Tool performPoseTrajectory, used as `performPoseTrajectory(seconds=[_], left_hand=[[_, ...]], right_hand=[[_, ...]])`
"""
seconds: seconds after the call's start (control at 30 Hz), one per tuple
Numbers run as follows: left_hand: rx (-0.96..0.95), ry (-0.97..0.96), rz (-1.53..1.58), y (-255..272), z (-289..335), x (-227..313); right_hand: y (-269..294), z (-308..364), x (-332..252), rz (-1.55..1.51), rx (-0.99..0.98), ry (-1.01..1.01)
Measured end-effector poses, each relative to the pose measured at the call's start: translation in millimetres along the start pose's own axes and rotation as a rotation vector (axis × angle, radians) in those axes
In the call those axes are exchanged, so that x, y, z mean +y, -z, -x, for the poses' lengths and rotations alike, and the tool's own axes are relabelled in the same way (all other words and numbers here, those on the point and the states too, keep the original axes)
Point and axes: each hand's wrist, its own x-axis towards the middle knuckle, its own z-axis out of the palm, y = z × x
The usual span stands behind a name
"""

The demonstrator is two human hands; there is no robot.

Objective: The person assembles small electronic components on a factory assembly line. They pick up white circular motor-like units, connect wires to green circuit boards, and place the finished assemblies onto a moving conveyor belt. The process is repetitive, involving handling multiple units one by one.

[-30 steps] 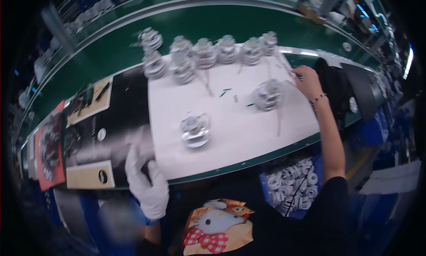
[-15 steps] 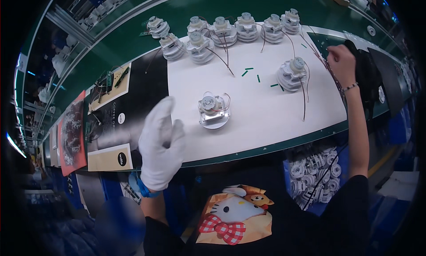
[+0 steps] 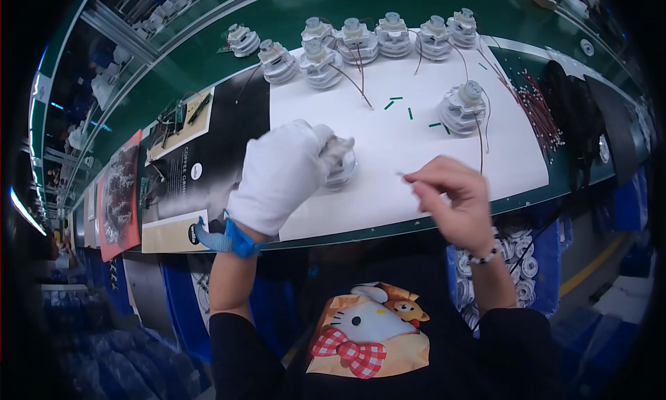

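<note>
My left hand [image 3: 284,171], in a white glove, is closed over the top of a small motor unit [image 3: 341,176] with a white plastic base. The glove hides most of that unit. To its right, my bare right hand [image 3: 454,195] is held above the white sheet with thumb and fingertips pinched together. A tiny pale tip pokes out from the pinch, too blurred to name. Behind that hand, another white motor unit [image 3: 463,110] stands upright with thin wires hanging from it.
Several similar motor units [image 3: 321,66] line the far edge of the white sheet [image 3: 388,147]. Small green strips [image 3: 410,114] lie mid-sheet. A bundle of dark red wires [image 3: 534,109] with white ends lies at right. Below the table edge, a blue bin [image 3: 548,268] holds white parts.
My right hand has come from the wire bundle toward the middle, fingers pinched. My left hand has moved right and closed over the motor unit.
</note>
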Motion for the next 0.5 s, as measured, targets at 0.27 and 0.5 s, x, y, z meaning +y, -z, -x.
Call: performPoseTrajectory(seconds=[0.27,0.5], left_hand=[[-0.006,0.22,-0.057,-3.0,-0.4,-5.1],[0.104,0.171,0.012,-5.9,10.1,-8.6]], right_hand=[[-42.7,-0.2,31.9,-0.204,-0.098,-0.443],[-54.8,-24.0,45.9,-0.238,-0.135,-0.612]])
